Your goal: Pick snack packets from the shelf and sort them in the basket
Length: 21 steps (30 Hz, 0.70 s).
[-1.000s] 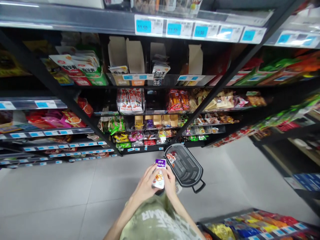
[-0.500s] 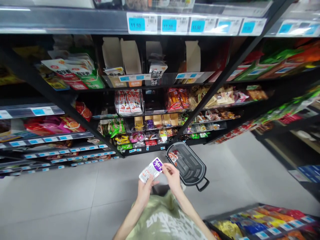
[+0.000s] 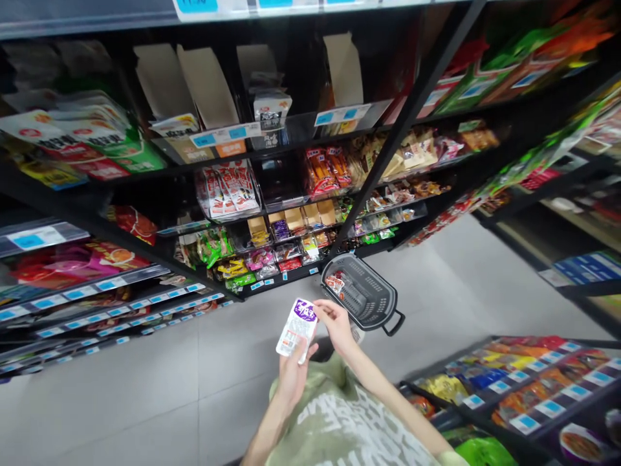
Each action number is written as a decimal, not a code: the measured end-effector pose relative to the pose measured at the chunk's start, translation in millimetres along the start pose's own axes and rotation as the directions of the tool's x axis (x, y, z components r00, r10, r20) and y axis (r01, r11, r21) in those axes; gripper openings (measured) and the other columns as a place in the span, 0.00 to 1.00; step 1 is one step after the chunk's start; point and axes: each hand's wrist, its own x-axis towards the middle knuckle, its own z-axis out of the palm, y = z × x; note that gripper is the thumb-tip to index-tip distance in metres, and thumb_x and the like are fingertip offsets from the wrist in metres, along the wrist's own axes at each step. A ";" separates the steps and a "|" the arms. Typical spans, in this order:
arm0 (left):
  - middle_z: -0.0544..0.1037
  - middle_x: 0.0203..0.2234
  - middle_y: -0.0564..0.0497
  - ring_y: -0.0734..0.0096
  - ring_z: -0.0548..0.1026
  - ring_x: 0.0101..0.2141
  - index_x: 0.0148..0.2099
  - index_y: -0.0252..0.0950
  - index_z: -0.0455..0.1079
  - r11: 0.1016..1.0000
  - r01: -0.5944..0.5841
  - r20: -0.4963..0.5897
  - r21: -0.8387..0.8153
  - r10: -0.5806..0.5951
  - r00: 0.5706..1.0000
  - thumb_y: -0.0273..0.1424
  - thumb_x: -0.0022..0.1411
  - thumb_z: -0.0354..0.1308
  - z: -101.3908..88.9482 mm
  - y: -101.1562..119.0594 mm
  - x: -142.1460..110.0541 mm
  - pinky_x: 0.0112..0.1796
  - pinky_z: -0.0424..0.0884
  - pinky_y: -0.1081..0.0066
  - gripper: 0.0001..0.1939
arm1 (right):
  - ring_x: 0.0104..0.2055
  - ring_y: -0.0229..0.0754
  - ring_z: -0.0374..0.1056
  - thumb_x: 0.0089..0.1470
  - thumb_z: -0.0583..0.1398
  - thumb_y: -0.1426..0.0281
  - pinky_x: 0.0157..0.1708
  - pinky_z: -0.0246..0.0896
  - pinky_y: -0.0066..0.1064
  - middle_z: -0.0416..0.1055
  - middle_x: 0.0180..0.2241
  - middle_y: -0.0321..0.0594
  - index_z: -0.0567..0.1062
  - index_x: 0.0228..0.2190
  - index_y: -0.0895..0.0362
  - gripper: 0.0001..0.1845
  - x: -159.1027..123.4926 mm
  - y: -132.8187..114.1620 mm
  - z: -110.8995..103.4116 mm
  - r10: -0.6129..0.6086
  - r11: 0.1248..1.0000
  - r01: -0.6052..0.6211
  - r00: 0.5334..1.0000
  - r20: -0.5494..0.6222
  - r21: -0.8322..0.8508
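Note:
A white snack packet with a purple printed top is held up in front of my body. My left hand grips its lower end, thumb across the printed face. At its upper right corner, the fingers of my right hand pinch the edge. Beyond my right hand a dark grey shopping basket rests on the floor, its handle folded out to the right. Inside the basket, at its left end, lies a red and white packet.
Shelves of packaged snacks rise ahead, with red and white packets and orange-red packets on a middle level. Blue-white price tags line the shelf edges. Another snack shelf stands close on my right. Grey tiled floor stretches to the left.
My view has turned and shifted, so the shelves sit higher and further left. The packet is now more upright, still held in both hands.

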 end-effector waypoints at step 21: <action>0.63 0.60 0.43 0.47 0.65 0.57 0.68 0.49 0.41 0.999 -0.044 0.186 -0.003 0.044 0.982 0.23 0.52 0.64 -14.4 21.4 -15.3 0.53 0.65 0.52 0.49 | 0.32 0.42 0.71 0.49 0.65 0.63 0.34 0.65 0.32 0.78 0.33 0.40 0.81 0.35 0.54 0.10 -2.7 -7.8 11.4 0.006 0.995 0.010 0.988 0.155 -0.102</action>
